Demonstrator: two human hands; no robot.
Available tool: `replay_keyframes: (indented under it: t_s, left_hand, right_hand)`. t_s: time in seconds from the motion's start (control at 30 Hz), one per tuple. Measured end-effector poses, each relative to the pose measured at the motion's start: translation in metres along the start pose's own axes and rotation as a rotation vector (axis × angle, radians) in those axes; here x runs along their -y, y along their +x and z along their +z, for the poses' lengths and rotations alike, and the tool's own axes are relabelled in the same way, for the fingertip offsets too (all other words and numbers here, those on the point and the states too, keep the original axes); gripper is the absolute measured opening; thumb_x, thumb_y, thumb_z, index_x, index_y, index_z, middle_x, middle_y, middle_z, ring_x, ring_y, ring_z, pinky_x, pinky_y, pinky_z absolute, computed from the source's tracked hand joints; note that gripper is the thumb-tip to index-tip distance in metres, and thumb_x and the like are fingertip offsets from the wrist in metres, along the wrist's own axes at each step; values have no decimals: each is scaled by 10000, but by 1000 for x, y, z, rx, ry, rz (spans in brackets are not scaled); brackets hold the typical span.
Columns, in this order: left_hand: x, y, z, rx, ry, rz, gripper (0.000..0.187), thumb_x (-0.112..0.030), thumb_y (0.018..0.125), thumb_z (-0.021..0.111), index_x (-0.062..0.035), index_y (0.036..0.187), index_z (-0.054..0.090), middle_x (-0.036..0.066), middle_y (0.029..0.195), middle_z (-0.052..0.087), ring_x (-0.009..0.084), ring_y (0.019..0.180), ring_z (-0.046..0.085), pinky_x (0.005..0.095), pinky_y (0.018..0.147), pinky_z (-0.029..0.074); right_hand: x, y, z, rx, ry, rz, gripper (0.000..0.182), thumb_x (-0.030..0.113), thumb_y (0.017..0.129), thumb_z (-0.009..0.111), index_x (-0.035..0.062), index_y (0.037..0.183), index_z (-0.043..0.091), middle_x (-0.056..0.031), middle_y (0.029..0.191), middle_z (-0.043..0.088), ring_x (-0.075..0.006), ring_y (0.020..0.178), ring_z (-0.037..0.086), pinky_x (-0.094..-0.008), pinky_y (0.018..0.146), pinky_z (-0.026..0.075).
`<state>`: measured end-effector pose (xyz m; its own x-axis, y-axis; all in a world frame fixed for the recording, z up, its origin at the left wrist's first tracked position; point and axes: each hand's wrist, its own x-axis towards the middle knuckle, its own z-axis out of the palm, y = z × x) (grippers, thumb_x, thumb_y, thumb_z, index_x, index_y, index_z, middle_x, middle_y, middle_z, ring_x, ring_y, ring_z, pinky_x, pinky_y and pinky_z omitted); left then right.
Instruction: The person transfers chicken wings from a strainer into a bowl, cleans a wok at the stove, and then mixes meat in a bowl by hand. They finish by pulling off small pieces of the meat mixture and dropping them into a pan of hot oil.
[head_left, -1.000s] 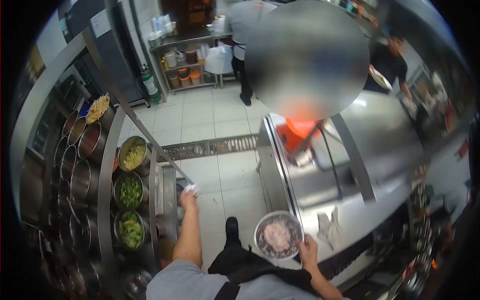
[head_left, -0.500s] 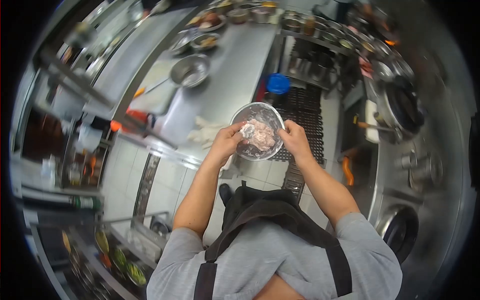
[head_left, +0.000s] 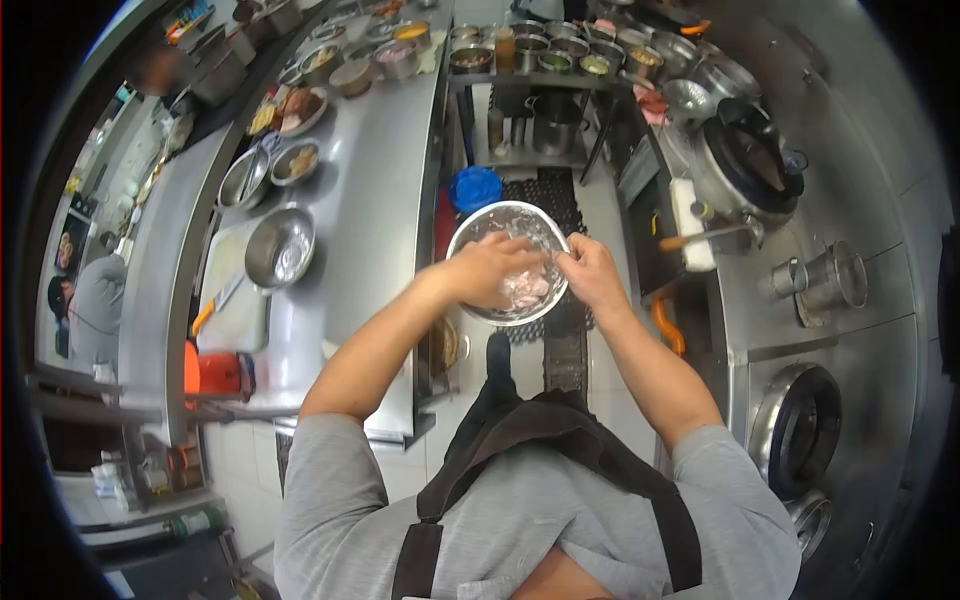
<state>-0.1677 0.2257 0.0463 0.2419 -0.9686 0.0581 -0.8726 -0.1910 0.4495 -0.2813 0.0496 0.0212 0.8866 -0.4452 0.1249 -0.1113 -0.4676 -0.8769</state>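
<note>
A metal mixing bowl [head_left: 462,238] is held in the air in front of my apron. Pale pink pieces of raw meat [head_left: 527,288] with a whitish coating lie in it, and white smears cover its inner wall. My right hand [head_left: 592,272] grips the bowl's right rim, thumb on top. From the left, my left hand [head_left: 490,268] reaches inside the bowl, palm down over the meat. Its fingers are stretched out and slightly blurred, and part of the meat is hidden under them.
On the left steel counter [head_left: 365,200] stand an empty-looking metal bowl [head_left: 280,248] and a knife [head_left: 216,304] on a white cutting board [head_left: 232,262]. A blue lid [head_left: 475,188] is beyond my bowl. To the right, a wok [head_left: 745,165] and a ladle [head_left: 710,236] rest on the stove. A person [head_left: 98,300] stands far left.
My left hand has gone from the bowl's left side to over the meat, fingers now extended. The view has turned, so the left counter now lies alongside me. My right hand still grips the rim.
</note>
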Motion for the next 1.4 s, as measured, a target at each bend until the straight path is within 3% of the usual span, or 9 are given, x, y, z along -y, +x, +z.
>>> replay_keyframes:
  t_s: [0.17,0.33,0.57,0.77,0.83,0.93,1.1,1.23,1.4]
  left_hand:
    - [35,52,-7,-59,95,-57,466,-127,653,696,-135,1110,605,105,1093,577,320,1045,545,416,840,483]
    - [91,99,22,-258,-72,-108,189,-126,645,670,-94,828,635,150,826,637,362,755,623,442,689,504]
    - [110,204,23,-300,147,-72,303,-181,667,707,-49,912,589,187,1022,599,347,925,599,422,798,484]
    - [129,296,-25,241,-266,175,525,-101,665,690,-115,1183,606,188,1178,562,363,1090,544,415,940,436]
    - [133,330,-36,87,-114,451,515,-127,663,694,-106,1170,606,186,1186,562,370,1084,545,418,940,435]
    - [128,367,-19,104,-98,414,497,-169,675,712,-104,1157,608,185,1206,549,355,1122,523,407,960,424]
    - [120,430,-10,319,-102,197,372,-193,670,715,-114,1029,653,145,1151,591,337,988,597,392,859,480]
    - [118,467,16,270,-32,-12,293,-170,674,698,-129,962,664,166,866,659,373,821,624,439,759,495]
    - [128,550,42,43,74,7,211,-209,745,629,-55,878,573,177,886,632,391,817,615,483,713,491]
  right_hand:
    - [11,69,-3,-1,-16,-10,249,159,717,575,-43,629,460,-165,532,436,-205,488,427,-371,491,352]
    - [-34,104,11,-27,-113,103,237,177,734,558,-45,673,502,-245,621,529,-400,605,551,-443,568,416]
    - [-94,164,-17,-257,-120,255,264,219,719,568,-43,734,539,-245,709,571,-400,708,579,-449,638,430]
    - [-127,215,-84,-318,-91,323,275,230,702,579,-43,720,548,-242,705,573,-399,691,565,-432,617,426]
    - [-148,238,-98,-305,-126,283,269,231,702,585,-36,710,555,-222,667,569,-335,625,570,-410,578,422]
    - [-165,273,-118,-247,84,177,266,238,694,623,-18,683,551,-170,582,544,-185,524,524,-365,505,402]
    - [-191,327,-155,-224,104,140,270,234,707,625,-18,675,536,-191,597,531,-273,540,528,-381,528,411]
    - [-216,345,-172,-227,79,150,257,224,721,612,-15,680,529,-215,631,545,-353,590,561,-417,552,418]
    - [-242,355,-214,-281,-3,297,236,213,738,571,-21,741,540,-242,733,577,-423,757,578,-467,677,447]
